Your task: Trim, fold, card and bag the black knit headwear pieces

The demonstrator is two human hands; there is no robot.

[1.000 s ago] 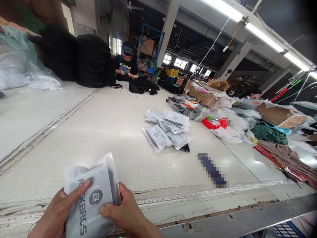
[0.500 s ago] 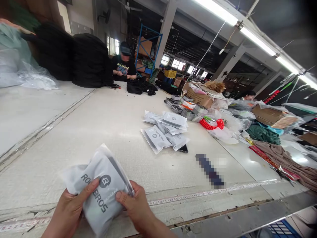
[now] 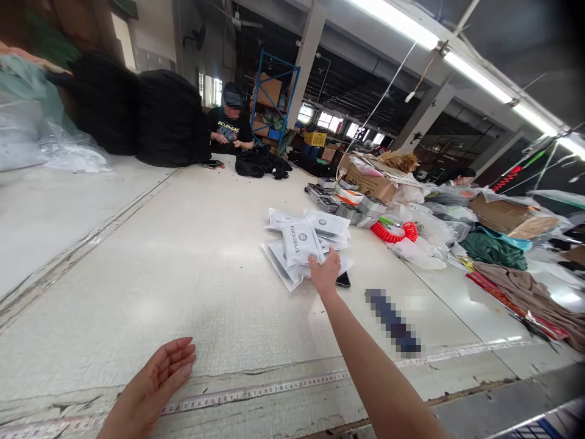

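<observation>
Touching a grey ROCKBROS pouch [image 3: 299,242], its long axis pointing toward the person, the open right hand [image 3: 325,272] rests at its near edge atop a pile of pouches [image 3: 278,263] on the bench [image 3: 150,292]; the empty left hand [image 3: 158,379] lies open, well back.

There is one left hand [image 3: 150,387] and one right hand [image 3: 325,272]. There is one person [image 3: 231,116] and one more person [image 3: 461,178]. There are about five white bags [image 3: 299,242], one black phone [image 3: 343,280], one red curly cord [image 3: 395,231] and two big black heaps [image 3: 169,119].
</observation>
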